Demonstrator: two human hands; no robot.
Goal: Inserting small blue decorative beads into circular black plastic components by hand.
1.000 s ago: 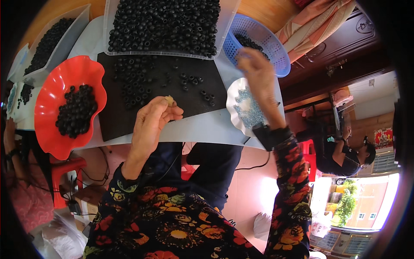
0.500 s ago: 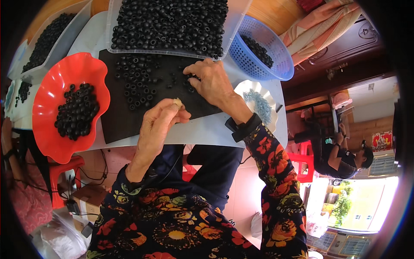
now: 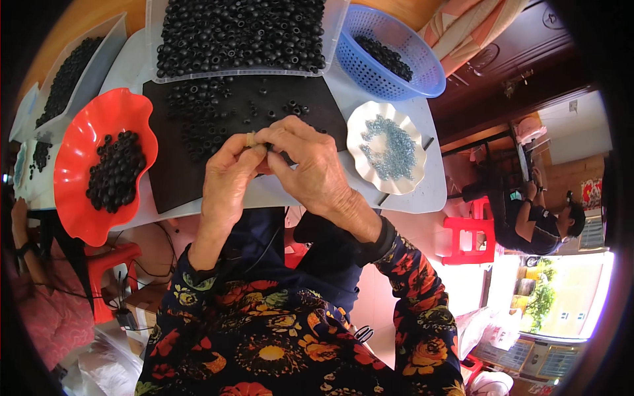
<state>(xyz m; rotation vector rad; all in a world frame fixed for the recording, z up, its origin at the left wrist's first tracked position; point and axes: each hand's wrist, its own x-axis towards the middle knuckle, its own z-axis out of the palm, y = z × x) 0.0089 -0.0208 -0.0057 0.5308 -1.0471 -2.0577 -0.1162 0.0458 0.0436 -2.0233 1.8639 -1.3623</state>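
Observation:
Over the near edge of the black mat (image 3: 178,181), my left hand (image 3: 226,173) and my right hand (image 3: 309,166) meet at the fingertips. Both are closed in a pinch. Dark bits show between and under the right fingers and look like black beads; the fingers mostly cover them. A yellowish band sits at a left fingertip. What the left fingers grip is hidden. Beyond the hands, loose black beads (image 3: 198,125), round with holes, lie scattered on the mat. A clear bin (image 3: 241,74) heaped with such beads stands at its far edge.
On the left is a red wavy bowl (image 3: 72,165) holding black beads, with another clear bin (image 3: 109,59) behind. A blue basket (image 3: 426,82) and a white scalloped dish (image 3: 360,142) of pale-blue beads stand right. Another person (image 3: 528,224) sits far right; someone's arm (image 3: 26,251) shows left.
My right hand has come away from the beads on the mat, moving nearer and left to meet my left hand. The left has risen slightly. The whole view has shifted a little.

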